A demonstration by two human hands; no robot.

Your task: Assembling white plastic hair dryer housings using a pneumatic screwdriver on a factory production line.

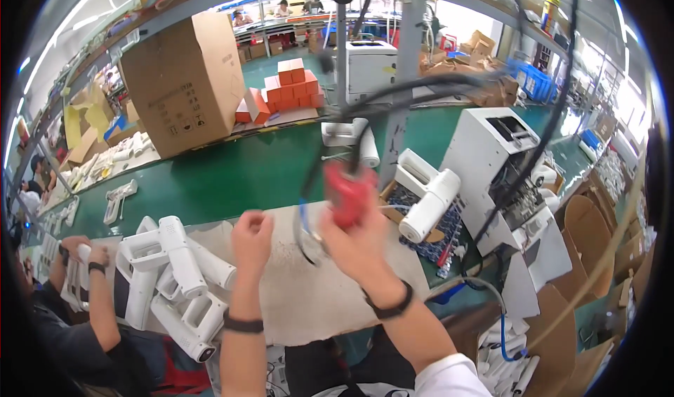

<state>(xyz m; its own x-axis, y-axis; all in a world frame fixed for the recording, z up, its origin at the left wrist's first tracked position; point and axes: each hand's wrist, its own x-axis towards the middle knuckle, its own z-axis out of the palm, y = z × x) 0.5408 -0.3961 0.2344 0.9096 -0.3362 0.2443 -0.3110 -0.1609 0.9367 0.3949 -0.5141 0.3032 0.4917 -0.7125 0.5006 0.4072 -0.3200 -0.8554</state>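
Note:
My right hand (pixel 358 249) is wrapped round a red power tool (pixel 347 186) on a black cable, raised above the work mat. Motion blurs the tool, so its tip and exact kind do not show. To its left, my left hand (pixel 253 239) is held up over the grey mat (pixel 316 320) with the fingers curled in; whatever may be between them is hidden. A pile of white handled appliance housings (pixel 179 256) lies left of my left hand. Another white housing (pixel 432 204) rests on a dark patterned pad at the right, apart from my right hand.
A co-worker's hands (pixel 84 253) hold a white housing at the far left. Beyond the mat runs a green conveyor belt (pixel 217 193), with a large carton (pixel 182 88) and orange-white boxes (pixel 291 88) behind. A white machine (pixel 484 165) stands right. Black cables hang in front of me.

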